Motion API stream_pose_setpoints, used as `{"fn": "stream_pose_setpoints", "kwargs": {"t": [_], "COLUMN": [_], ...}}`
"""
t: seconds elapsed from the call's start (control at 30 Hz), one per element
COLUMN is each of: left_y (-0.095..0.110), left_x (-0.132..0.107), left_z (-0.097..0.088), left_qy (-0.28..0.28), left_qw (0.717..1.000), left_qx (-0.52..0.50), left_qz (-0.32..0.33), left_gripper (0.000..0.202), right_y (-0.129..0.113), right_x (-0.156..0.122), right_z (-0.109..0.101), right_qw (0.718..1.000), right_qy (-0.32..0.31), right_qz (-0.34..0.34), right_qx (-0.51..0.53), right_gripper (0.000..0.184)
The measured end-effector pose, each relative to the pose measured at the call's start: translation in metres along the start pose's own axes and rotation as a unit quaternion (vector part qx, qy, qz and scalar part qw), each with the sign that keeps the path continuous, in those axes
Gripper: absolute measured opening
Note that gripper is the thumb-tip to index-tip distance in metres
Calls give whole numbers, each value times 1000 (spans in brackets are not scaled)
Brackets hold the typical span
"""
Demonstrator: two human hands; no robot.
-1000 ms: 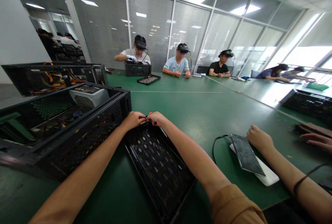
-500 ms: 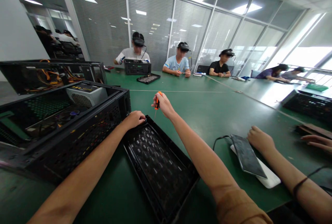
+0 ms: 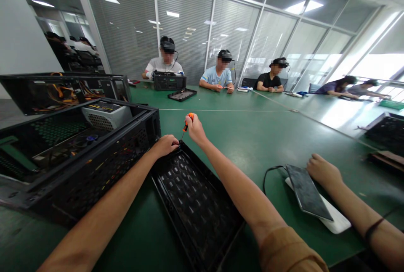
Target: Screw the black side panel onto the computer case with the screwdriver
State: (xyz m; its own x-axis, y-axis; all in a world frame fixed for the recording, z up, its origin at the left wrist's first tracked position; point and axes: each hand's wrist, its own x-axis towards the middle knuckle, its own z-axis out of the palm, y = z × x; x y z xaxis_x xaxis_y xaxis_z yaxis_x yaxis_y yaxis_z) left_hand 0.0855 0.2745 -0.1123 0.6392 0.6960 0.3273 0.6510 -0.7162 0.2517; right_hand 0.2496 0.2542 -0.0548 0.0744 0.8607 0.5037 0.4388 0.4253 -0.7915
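My right hand is closed around the orange-and-black handle of a screwdriver. The thin shaft slants down to the far corner of a black computer case panel, its tip close to my left fingers. The panel lies on the table with its hollow, ribbed inside facing up. My left hand is closed on that same far corner, thumb and fingers curled at the rim. What exactly sits under the left fingertips is too small to make out. Beside my left forearm lies an opened black computer case.
A grey power supply sits in the case, and another open case stands behind it. At right, a tablet rests on a white object near another person's hand. Several people sit across the green table.
My right hand has lowered the screwdriver and tilted it, bringing its tip to the panel's far corner beside my left fingers. My left hand keeps its place there.
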Motion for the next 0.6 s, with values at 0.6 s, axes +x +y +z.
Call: {"fn": "stream_pose_setpoints", "kwargs": {"t": [0.6], "left_y": [-3], "left_x": [-3], "left_z": [5], "left_qy": [3], "left_qw": [1000], "left_qx": [28], "left_qz": [-5], "left_gripper": [17], "right_y": [-1], "right_x": [10], "right_z": [7], "right_qw": [990], "right_qy": [-14], "right_qz": [-102], "right_qx": [-95], "right_gripper": [29]}}
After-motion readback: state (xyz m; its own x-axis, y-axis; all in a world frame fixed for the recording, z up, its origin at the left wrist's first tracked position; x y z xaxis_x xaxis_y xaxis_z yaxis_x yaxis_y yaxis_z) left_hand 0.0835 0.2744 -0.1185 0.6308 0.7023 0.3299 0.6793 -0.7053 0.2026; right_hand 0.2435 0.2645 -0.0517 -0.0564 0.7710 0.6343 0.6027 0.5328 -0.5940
